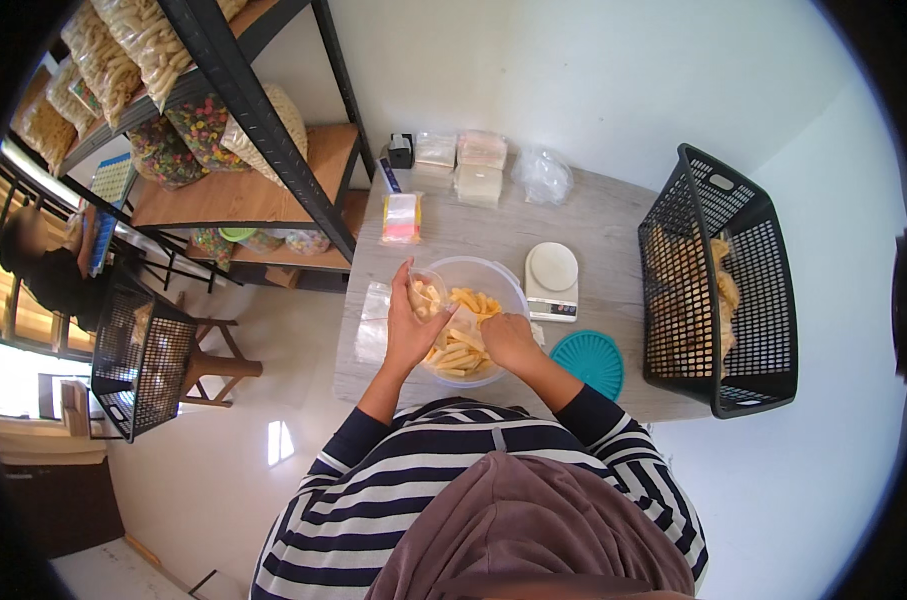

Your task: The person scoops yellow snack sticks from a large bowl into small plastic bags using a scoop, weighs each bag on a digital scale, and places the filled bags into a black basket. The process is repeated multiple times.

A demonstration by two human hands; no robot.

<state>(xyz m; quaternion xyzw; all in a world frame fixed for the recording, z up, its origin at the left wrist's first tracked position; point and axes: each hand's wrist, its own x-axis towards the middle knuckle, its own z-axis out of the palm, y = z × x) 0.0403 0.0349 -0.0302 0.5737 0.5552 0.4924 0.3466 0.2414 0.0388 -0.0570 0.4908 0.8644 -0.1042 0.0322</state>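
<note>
My left hand (pixel 410 330) grips a clear plastic cup (pixel 428 294) holding pale snack pieces, tilted over the left side of a round translucent tub (pixel 517 279). Yellow stick-shaped snacks (pixel 457 356) lie inside the tub. My right hand (pixel 509 341) is over the tub's right side, its fingers bent down towards the snacks. Those fingertips are hidden, so I cannot tell whether they hold anything. Something translucent shows between the two hands, too unclear to name. Right of the tub are a white digital kitchen scale (pixel 551 281) and a round teal lid (pixel 588 365).
A black plastic crate (pixel 716 300) with bagged snacks stands at the table's right end. Packs of plastic bags (pixel 479 180) lie along the back, more bags (pixel 373 322) at left. A metal-framed shelf (pixel 254 199) holds bagged snacks. Another person (pixel 55 262) sits far left beside a second crate (pixel 142 364).
</note>
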